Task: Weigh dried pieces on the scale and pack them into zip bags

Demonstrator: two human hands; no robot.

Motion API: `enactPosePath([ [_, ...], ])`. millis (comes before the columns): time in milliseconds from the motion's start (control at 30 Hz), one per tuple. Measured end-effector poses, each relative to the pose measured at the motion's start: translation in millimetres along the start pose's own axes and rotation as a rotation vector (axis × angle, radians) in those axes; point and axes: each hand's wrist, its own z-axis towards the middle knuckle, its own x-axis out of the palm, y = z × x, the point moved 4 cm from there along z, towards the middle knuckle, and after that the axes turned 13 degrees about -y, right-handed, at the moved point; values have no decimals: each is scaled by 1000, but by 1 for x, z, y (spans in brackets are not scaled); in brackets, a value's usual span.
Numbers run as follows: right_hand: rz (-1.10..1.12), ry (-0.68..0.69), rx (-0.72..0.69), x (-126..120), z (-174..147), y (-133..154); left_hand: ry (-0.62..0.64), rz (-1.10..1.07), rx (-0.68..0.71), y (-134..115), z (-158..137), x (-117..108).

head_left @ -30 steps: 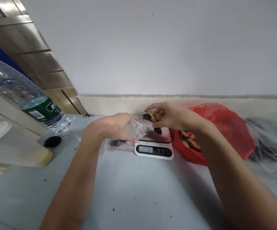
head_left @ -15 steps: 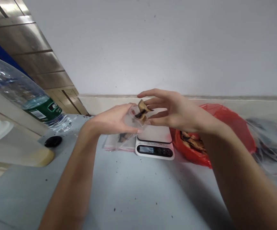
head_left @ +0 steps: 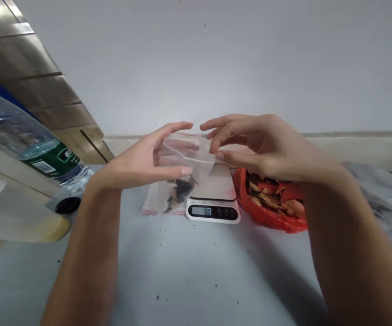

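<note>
Head: bag [head_left: 198, 165] upright, mouth upward

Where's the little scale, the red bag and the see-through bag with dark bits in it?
Little scale [head_left: 219, 186]: head view, on its flat top plate.
Red bag [head_left: 269, 219]: head view, on its front wall.
See-through bag [head_left: 200, 166]: head view, on its clear side, above the dark bits [head_left: 182, 189].

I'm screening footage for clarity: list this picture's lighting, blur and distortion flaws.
All in the head view: glare on the metallic tiles at upper left; a soft shadow on the table beside the right forearm; smeared detail in the clear plastic bag at far right; the green-labelled bottle slants, perhaps from lens distortion; the digital scale reads 0.0 legibly.
</note>
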Motion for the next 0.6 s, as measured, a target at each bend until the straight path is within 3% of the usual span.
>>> enactPosePath([
  [100, 41, 39, 15, -3, -2, 1, -61, -85, 64, 2, 2, -1],
  [233, 14, -53, -34, -6, -4, 4, -106, -64, 110, 2, 4, 0],
  [600, -53, -176, 144, -10, -6, 1, -238, -47, 94, -13, 8, 3],
])
